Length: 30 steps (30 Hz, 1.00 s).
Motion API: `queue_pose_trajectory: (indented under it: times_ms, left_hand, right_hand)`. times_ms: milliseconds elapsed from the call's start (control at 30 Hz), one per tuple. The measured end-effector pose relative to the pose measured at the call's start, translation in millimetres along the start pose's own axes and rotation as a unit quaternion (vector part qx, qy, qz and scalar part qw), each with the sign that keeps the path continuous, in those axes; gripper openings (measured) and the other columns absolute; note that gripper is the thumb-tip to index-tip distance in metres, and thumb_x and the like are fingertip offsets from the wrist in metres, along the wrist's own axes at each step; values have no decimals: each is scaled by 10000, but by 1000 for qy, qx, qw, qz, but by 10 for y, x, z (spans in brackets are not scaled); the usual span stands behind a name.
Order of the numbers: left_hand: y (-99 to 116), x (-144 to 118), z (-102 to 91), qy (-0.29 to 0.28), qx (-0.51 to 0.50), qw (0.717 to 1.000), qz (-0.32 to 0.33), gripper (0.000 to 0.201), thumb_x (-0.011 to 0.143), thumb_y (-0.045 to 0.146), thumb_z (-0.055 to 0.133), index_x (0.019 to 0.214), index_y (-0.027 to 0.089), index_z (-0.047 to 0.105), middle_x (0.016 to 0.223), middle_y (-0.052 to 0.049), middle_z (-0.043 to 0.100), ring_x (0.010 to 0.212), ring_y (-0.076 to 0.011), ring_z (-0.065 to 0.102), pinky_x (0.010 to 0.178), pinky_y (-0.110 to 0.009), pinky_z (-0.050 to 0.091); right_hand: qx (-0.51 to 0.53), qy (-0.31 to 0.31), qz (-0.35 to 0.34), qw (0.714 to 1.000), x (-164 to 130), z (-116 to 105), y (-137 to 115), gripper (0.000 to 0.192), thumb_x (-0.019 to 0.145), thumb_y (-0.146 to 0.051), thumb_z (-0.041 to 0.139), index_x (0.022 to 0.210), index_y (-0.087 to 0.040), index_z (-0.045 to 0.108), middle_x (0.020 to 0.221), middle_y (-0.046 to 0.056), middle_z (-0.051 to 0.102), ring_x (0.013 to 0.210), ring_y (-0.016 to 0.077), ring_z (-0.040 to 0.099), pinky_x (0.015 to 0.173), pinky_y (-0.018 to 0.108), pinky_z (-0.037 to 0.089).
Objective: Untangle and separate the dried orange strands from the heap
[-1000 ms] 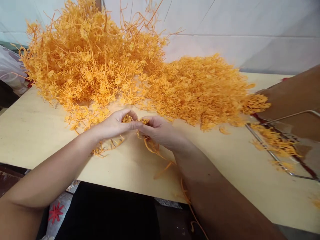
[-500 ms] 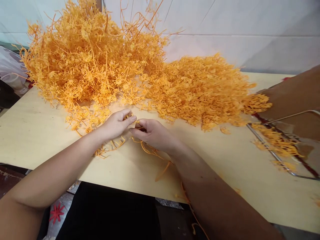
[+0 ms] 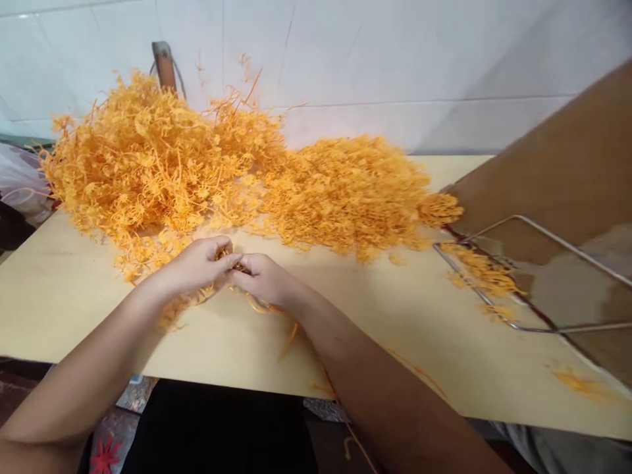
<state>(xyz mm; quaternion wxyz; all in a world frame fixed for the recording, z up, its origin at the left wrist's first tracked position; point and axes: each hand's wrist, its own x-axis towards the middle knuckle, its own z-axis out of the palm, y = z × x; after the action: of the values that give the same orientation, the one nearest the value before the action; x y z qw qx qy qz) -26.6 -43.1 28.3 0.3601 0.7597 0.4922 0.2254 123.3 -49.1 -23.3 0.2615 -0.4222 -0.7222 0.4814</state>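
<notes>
Above the table, my left hand (image 3: 197,263) and my right hand (image 3: 264,278) meet with their fingertips touching. Both have thumb and fingers closed on orange stringy flower pieces (image 3: 224,253), which are mostly hidden by the fingers. Thin orange stems (image 3: 259,305) hang out under my right hand, and more orange pieces (image 3: 175,309) show below my left wrist. Just beyond my hands rises a tall tangled heap of orange flower pieces (image 3: 143,164). A lower, flatter heap of the same pieces (image 3: 345,197) lies to its right.
On the right, a bent metal wire frame (image 3: 513,217) stands by a brown cardboard piece (image 3: 557,151), with loose orange pieces (image 3: 486,270) at its foot. A tiled wall (image 3: 395,59) closes off the back of the pale table (image 3: 385,316). Below left is a red star-shaped piece (image 3: 105,454).
The view has shifted, so the heaps sit lower and more of the wall and cardboard shows. My hands have come closer together and now touch, still gripping the orange pieces.
</notes>
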Motion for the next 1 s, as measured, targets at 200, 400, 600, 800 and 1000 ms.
queue_pose_trajectory:
  times_ms: [200,400,600,800,1000]
  left_hand:
    - [803,389,-131,27,45,994,94,231,753,259,564,595,149,435,569,27,397,572,-67,383,572,-223,306]
    - [1189,1444,154,118,-38,982,144,150,750,217,552,874,141,515,918,-70,541,1019,-219,505,888,-354,371]
    - [1205,1987,482,93,45,980,170,208,689,183,555,882,109,582,1067,-121,587,1104,-280,490,1003,-444,296]
    - [1219,1760,424,51,15,981,186,219,716,97,434,810,105,631,832,-82,652,831,-149,593,848,-327,433]
    - [1054,728,229,-28,59,981,180,212,793,235,449,854,142,629,861,-53,660,824,-135,589,798,-280,442]
  right_hand:
    - [12,29,-22,999,43,-45,42,266,765,-345,449,586,-181,342,529,-59,288,474,51,277,446,214,189]
    - [85,57,-16,995,78,-60,89,258,747,-345,499,586,-179,384,513,-53,311,482,59,286,444,210,196]
    - [164,40,-28,985,143,-49,91,231,698,-329,593,613,-181,437,483,-45,354,512,76,356,461,200,249]
    - [164,41,-15,986,111,-85,52,254,729,-309,549,581,-182,386,458,-67,330,422,47,315,415,199,225]
    - [256,99,-17,961,214,-189,117,287,755,-384,536,599,-180,408,467,-56,417,392,50,361,399,205,262]
